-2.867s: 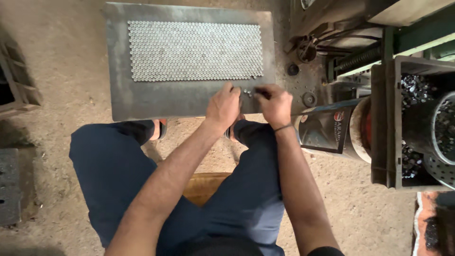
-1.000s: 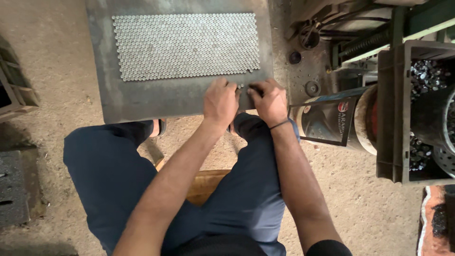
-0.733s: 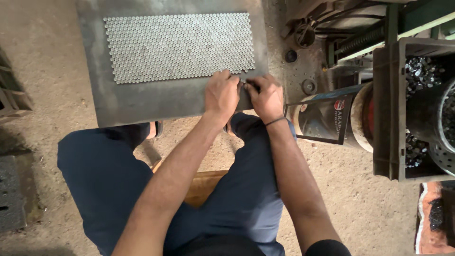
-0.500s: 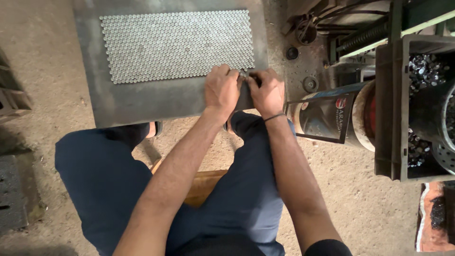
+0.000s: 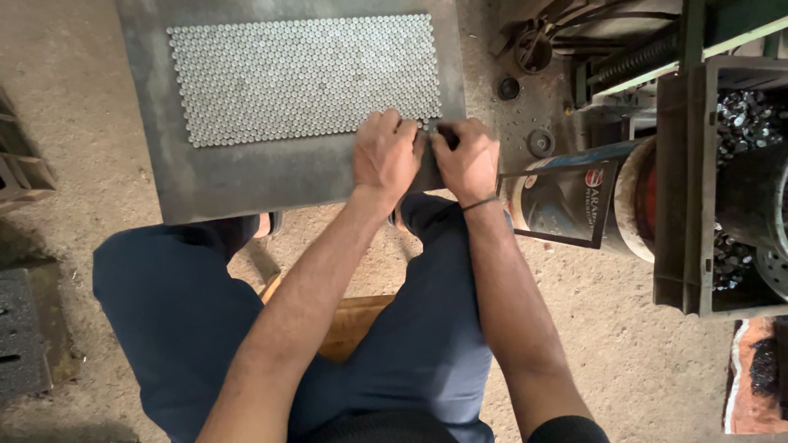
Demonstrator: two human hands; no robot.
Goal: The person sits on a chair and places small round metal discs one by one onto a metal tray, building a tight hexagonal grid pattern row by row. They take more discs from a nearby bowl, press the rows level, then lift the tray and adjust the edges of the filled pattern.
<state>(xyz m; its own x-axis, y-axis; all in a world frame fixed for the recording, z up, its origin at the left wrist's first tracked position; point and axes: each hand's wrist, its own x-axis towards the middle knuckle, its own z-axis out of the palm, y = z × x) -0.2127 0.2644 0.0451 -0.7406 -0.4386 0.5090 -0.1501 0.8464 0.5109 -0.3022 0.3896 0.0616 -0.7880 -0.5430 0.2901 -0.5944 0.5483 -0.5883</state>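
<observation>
A wooden stool seat (image 5: 349, 324) shows between legs in dark blue trousers (image 5: 176, 328), above a sandy dirt floor (image 5: 624, 361). To the right lies a tipped blue-and-white metal can (image 5: 574, 201), just beside a dark plastic crate of small shiny metal parts (image 5: 722, 189). A round black disc (image 5: 541, 143) and a smaller dark cap (image 5: 509, 88) rest on the ground near a green metal frame (image 5: 706, 37). A dark cast grate (image 5: 20, 336) sits at the left edge.
</observation>
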